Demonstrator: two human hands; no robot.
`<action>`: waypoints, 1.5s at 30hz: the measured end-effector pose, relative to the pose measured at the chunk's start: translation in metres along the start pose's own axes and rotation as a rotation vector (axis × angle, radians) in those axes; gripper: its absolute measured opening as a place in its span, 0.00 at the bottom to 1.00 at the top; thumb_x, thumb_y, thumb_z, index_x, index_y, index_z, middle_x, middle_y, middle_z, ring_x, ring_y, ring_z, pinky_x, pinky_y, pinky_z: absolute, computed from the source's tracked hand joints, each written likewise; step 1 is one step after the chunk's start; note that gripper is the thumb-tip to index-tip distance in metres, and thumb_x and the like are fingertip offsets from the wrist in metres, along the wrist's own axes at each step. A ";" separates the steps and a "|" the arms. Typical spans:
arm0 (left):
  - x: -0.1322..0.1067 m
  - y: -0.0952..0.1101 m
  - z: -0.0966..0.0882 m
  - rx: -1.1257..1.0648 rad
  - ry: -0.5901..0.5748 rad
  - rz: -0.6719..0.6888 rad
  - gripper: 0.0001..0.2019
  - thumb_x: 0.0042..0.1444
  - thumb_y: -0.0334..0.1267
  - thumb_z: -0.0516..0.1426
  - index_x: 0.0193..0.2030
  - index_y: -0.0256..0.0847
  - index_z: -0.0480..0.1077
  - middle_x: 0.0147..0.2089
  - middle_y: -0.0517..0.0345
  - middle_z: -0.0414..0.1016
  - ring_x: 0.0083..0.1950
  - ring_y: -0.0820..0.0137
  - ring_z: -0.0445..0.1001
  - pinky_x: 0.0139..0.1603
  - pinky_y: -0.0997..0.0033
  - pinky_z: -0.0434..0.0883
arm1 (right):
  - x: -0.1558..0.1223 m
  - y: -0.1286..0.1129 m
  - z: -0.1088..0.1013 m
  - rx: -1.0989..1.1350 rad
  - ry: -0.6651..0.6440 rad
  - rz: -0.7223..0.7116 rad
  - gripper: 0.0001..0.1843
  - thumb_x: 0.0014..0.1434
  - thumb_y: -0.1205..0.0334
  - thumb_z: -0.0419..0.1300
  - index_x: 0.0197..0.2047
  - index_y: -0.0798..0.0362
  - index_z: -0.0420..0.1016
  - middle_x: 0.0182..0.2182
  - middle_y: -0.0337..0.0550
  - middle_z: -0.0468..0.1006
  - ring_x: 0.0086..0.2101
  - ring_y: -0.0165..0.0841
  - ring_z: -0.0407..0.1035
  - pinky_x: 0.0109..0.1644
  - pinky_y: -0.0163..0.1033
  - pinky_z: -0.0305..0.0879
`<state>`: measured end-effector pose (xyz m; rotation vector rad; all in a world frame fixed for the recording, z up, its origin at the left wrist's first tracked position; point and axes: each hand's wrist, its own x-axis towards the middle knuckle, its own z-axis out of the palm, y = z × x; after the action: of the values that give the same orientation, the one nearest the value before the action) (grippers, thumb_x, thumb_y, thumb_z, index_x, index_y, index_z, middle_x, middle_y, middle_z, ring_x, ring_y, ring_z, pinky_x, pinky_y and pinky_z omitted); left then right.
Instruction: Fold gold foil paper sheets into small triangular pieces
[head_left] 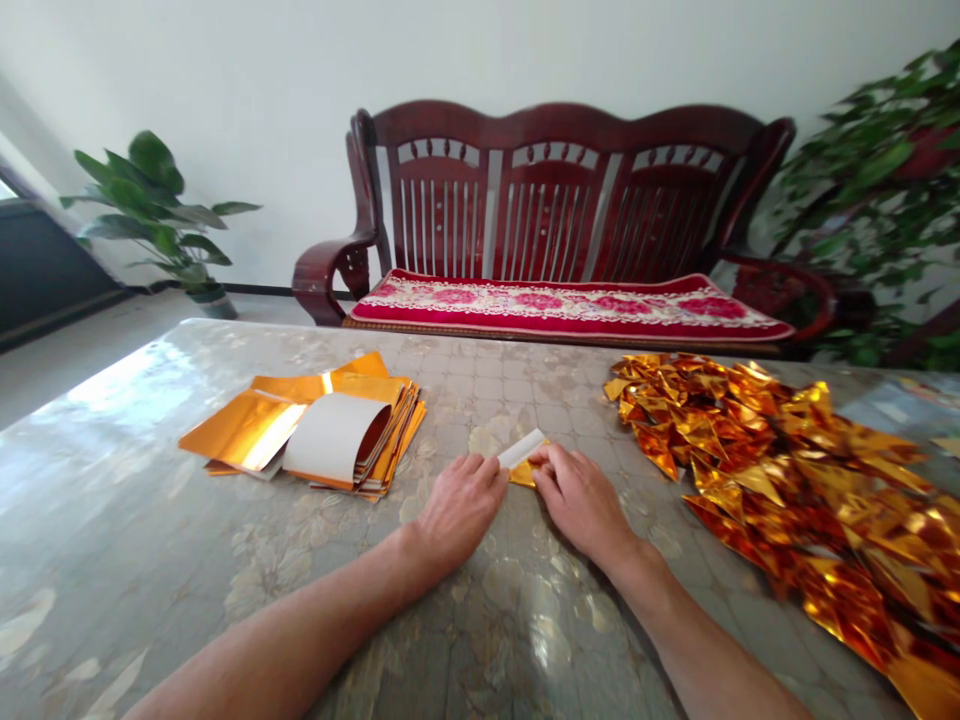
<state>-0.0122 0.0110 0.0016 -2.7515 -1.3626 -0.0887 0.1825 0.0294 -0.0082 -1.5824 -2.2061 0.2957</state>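
Between my hands, low over the middle of the table, is a small partly folded sheet of gold foil paper (523, 473), with a white strip of its back showing along the top. My left hand (466, 503) is closed on its left end, fingers pressed together. My right hand (576, 497) pinches the right end between thumb and fingers. Both hands' fingertips partly cover the paper, so the exact fold is hidden. To the left lies a stack of flat gold foil paper sheets (409, 425), one curled over with its white back (330, 435) up.
A large heap of folded gold foil pieces (750, 430) spreads along the right side of the patterned table (315, 600). Beyond the table stands a dark red wooden bench (551, 200) with a floral cushion (570, 305). Potted plants stand left (161, 215) and right (877, 170).
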 end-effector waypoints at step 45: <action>-0.018 -0.019 -0.001 -0.115 0.107 -0.063 0.15 0.65 0.29 0.51 0.57 0.42 0.68 0.56 0.49 0.71 0.56 0.62 0.68 0.56 0.60 0.69 | -0.003 0.008 -0.007 -0.111 -0.072 -0.250 0.14 0.66 0.62 0.55 0.47 0.41 0.81 0.35 0.40 0.77 0.39 0.34 0.69 0.43 0.39 0.59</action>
<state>-0.0386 0.0083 0.0014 -2.7495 -1.4592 -0.3233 0.1927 0.0290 -0.0058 -1.3475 -2.4825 0.1608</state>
